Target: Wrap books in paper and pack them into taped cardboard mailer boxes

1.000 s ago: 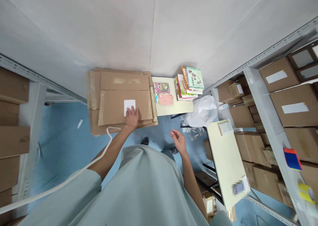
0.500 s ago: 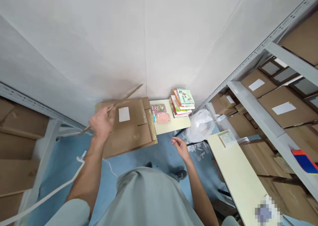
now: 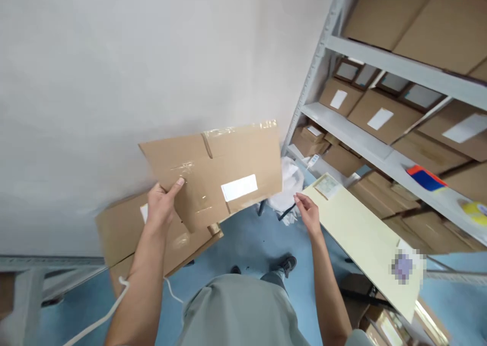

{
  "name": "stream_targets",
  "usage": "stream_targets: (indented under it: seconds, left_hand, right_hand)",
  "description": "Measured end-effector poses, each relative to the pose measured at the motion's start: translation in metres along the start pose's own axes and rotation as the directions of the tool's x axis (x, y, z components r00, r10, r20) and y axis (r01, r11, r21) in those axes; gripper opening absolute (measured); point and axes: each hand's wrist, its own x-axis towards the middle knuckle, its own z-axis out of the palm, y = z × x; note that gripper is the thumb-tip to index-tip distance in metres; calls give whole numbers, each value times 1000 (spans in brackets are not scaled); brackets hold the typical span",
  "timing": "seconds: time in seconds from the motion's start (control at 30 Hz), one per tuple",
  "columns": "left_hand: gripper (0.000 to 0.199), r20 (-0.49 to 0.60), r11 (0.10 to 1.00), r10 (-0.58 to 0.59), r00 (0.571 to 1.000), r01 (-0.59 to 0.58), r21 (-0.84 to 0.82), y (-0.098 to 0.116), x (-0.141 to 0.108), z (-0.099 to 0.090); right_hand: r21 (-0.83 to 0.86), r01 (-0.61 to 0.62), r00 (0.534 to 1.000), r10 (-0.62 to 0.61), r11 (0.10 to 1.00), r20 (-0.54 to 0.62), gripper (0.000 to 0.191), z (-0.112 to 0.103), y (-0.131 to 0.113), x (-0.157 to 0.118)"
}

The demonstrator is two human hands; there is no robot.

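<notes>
Cardboard sheet (image 3: 247, 156) in the left hand (image 3: 162, 204) has turned broadside.

- Left hand (image 3: 162, 204): fingertips out of sight behind the cardboard (image 3: 251, 150)!
- White bag (image 3: 292, 178), partly screened by that same cardboard.
- Purple item (image 3: 403, 267), it seems, lost in blurry squares; no telling what.
- Yellow thing (image 3: 475, 212), smeared, sliced by the right edge.
- White cord (image 3: 99, 321), running off the bottom.
</notes>
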Motion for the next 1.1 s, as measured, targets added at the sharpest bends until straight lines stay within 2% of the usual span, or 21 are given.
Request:
stream_targets:
  seconds: [0.07,0.13,0.3,0.43,0.53,0.6,0.67,0.77,0.87,0.97,1.1]
  left_hand:
    - [74,127,998,-59,990,59,10,-9,-13,47]
    - [75,261,994,-113,959,107,36,-16,-28,97]
    - [82,573,979,-202,794,155,131,-33,-70,223]
    - [82,711,978,-210,671,131,165,-48,-105,328]
    - [81,783,973,-230,578,138,184,-62,-140,408]
    - [80,823,970,-242,514,137,200,-72,-167,455]
    - [82,856,967,-254,451,142,212,-82,-193,495]
    - [84,887,958,-279,369,170,231,-96,-224,539]
    - [81,904,951,-302,303,168,261,-111,-241,570]
    - [78,909,946,-319,269,152,287,-129,-248,593]
    - [72,906,936,-344,248,164,311,-155,-252,615]
  right_hand:
    - [-4,-1,996,1,1000,-92,64,-43,2,3]
    - [-7,-12,988,11,1000,-151,65,-85,5,2]
    - [20,-42,947,46,999,-318,68,-184,19,-3]
    - [38,-85,865,93,996,-492,74,-259,43,-9]
    - [80,-83,826,113,993,-553,75,-313,62,-17]
    - [94,-66,806,108,993,-582,76,-347,73,-23]
    - [79,-71,778,104,994,-619,74,-379,81,-30]
    - [68,-111,742,128,992,-658,69,-419,91,-39]
    - [85,-147,727,166,985,-666,63,-446,104,-46]
    - [83,-195,716,200,977,-669,58,-459,119,-49]
    - [52,-260,696,225,964,-682,57,-458,140,-46]
